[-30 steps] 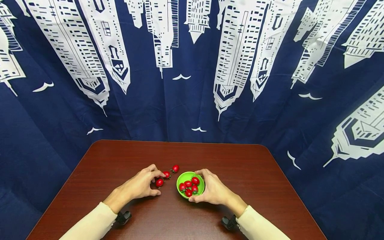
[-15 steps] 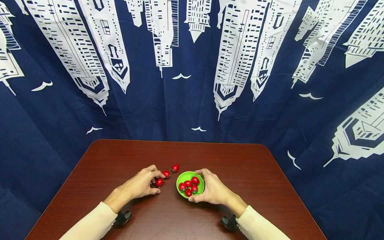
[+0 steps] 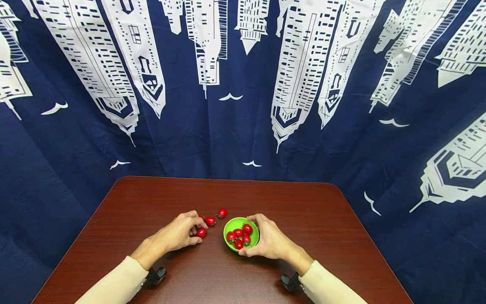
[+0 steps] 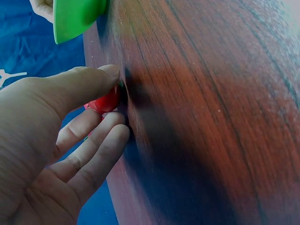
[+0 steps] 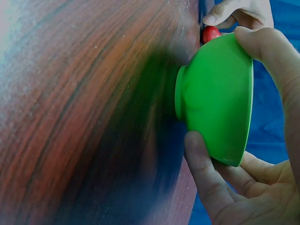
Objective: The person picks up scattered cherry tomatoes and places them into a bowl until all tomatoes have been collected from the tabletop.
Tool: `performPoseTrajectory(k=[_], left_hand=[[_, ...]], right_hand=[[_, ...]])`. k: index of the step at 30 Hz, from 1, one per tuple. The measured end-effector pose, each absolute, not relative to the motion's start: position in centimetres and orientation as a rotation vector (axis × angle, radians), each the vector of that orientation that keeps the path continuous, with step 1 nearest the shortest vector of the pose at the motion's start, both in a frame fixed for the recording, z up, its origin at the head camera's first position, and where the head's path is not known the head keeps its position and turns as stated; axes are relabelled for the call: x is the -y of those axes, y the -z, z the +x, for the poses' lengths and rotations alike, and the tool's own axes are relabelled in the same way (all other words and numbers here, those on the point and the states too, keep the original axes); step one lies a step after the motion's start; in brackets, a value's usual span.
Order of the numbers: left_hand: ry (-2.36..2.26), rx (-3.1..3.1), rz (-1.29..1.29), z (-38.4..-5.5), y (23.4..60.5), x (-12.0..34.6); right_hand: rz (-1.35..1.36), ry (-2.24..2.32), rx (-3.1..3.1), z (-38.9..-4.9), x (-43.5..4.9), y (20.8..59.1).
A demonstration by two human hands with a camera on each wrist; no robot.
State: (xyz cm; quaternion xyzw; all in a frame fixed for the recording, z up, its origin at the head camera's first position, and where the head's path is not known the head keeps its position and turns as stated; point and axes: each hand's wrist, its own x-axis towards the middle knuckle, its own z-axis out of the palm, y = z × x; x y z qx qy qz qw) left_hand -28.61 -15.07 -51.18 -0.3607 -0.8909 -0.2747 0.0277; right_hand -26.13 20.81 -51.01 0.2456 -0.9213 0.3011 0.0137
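On table, left hand (image 3: 178,234) now around tomato (image 3: 201,232)

Small red tomato (image 3: 201,232) lies on the wood beside an upright green bowl (image 3: 229,225) holding five more

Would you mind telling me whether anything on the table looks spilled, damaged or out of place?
Nothing stands out. The small green bowl stands upright on the dark wooden table, held by the right hand; the left hand pinches one loose red cherry tomato, two more lying beside it.
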Motion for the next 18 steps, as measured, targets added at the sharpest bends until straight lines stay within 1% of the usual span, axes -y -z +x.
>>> performPoseTrajectory(k=[11,18], left_hand=[[0.87,2.772,-1.104,-28.23,50.84,16.02],[0.923,2.764,-1.134,-28.09,51.35,15.49]], right_hand=[[0.786,-0.932,2.852,-26.39,-20.01,50.85],[0.743,-0.919,2.847,-25.92,-20.55,51.33]])
